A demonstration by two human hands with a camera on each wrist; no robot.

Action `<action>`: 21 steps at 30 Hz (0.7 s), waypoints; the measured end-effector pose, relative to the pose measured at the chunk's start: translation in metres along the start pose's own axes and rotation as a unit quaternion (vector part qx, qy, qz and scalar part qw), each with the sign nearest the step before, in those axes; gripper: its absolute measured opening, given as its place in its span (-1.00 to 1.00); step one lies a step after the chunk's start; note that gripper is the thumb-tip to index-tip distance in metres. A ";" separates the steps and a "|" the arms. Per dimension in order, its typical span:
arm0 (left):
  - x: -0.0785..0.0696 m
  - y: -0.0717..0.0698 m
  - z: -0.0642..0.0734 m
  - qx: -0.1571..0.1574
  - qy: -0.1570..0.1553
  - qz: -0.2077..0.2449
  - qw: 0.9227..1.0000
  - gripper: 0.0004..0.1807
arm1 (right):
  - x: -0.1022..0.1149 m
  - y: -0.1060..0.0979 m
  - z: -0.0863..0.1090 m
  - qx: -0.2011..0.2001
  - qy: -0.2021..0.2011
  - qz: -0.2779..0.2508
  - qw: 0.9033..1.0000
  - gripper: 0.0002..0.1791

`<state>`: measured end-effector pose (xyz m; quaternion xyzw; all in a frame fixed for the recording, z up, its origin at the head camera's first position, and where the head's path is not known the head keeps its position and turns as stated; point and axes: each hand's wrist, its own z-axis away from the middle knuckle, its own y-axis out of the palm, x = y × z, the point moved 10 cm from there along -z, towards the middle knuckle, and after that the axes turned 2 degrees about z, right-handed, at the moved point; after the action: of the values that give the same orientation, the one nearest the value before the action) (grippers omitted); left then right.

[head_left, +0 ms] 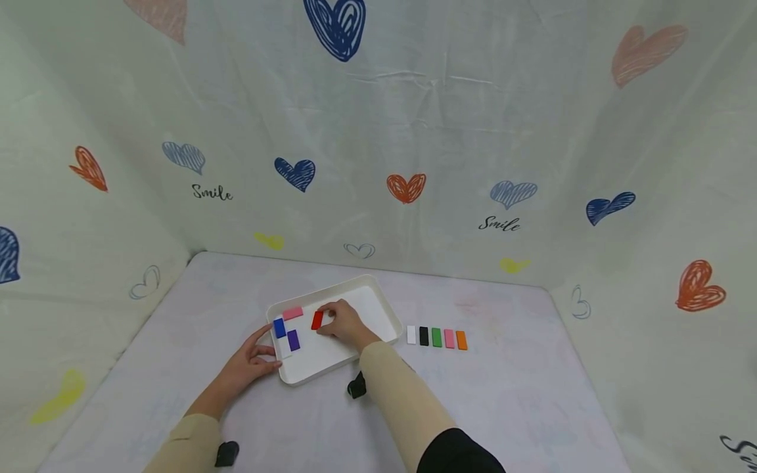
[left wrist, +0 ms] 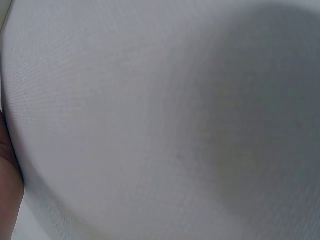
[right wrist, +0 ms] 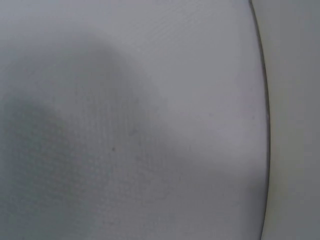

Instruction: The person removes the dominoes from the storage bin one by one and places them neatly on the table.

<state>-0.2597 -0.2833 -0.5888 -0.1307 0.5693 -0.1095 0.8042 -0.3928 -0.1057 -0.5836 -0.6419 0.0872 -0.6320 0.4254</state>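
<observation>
A white tray [head_left: 378, 299] lies tilted in angle on the table, seen in the head view. My right hand [head_left: 345, 325] reaches over it and pinches a small red block [head_left: 317, 320] between thumb and fingers. At the tray's left end, my left hand [head_left: 251, 361] touches the rim with spread thumb and index finger. Near that end, inside the tray, are a pink block [head_left: 292, 313], a blue block [head_left: 280, 328] and a purple block [head_left: 294, 340]. What looks like a white piece [head_left: 286, 347] blends into the tray floor. The left wrist view catches only a sliver of hand.
Right of the tray, a row holds a white block [head_left: 411, 335], black block [head_left: 424, 336], green block [head_left: 436, 337], pink block [head_left: 449, 339] and orange block [head_left: 462, 340]. A heart-printed curtain [head_left: 355, 131] hangs behind the table [head_left: 503, 401].
</observation>
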 end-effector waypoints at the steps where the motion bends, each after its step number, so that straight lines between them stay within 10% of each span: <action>1: 0.000 0.000 0.000 0.000 0.000 0.000 1.000 0.05 | 0.000 -0.001 0.001 -0.001 -0.001 0.003 1.000 -0.53; 21: 0.002 0.001 0.000 0.011 0.000 -0.004 1.000 0.08 | 0.021 -0.008 0.029 0.101 -0.067 -0.003 0.993 -0.58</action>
<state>-0.2594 -0.2826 -0.5908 -0.1240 0.5679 -0.1187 0.8050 -0.3663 -0.1017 -0.5585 -0.6367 -0.0080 -0.5945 0.4910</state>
